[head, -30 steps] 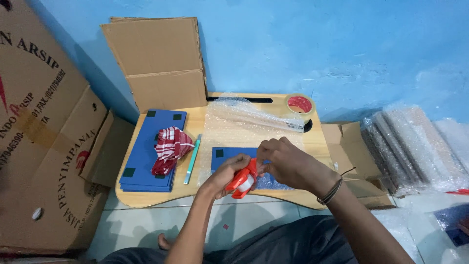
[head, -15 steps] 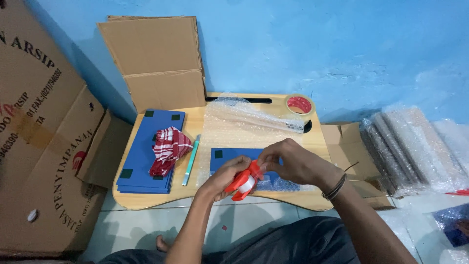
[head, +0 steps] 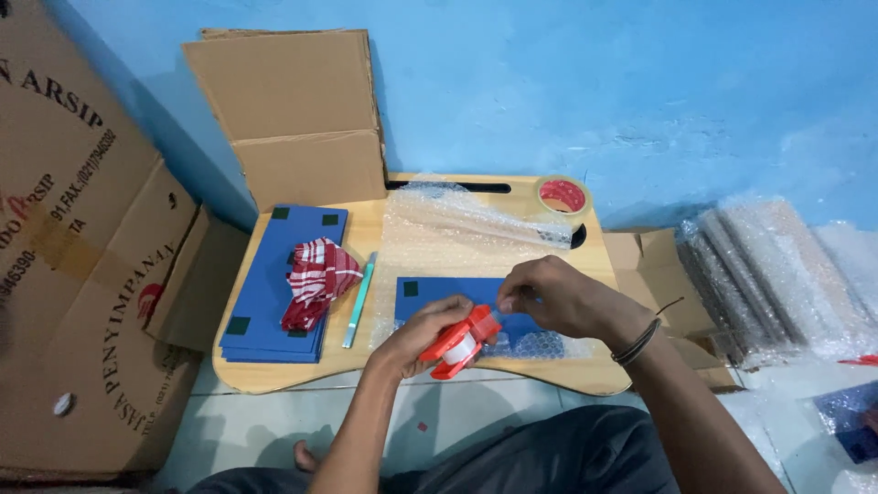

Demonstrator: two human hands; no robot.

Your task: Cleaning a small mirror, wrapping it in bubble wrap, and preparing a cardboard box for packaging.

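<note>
Red tape dispenser (head: 459, 342) held at the near edge of the bench (head: 274, 375), with tape being drawn from it.

Clear tape is being pulled off: the dispenser is clasped in the left hand (head: 422, 335), fingers closed round its body, while the right hand (head: 556, 295) is pinched shut on what appears to be the free end of the tape just above the roll. Directly behind the hands, a blue flat pack (head: 457, 297) is lying partly wrapped in bubble wrap (head: 466, 229). A stack of blue sheets (head: 274, 274) with a red and white cloth (head: 315, 274) on it is set to the left, and a brown tape roll (head: 562, 196) at the far right corner. A length of tape is judged to be needed next, laid over the loose wrap edge and pressed flat without creasing.
</note>
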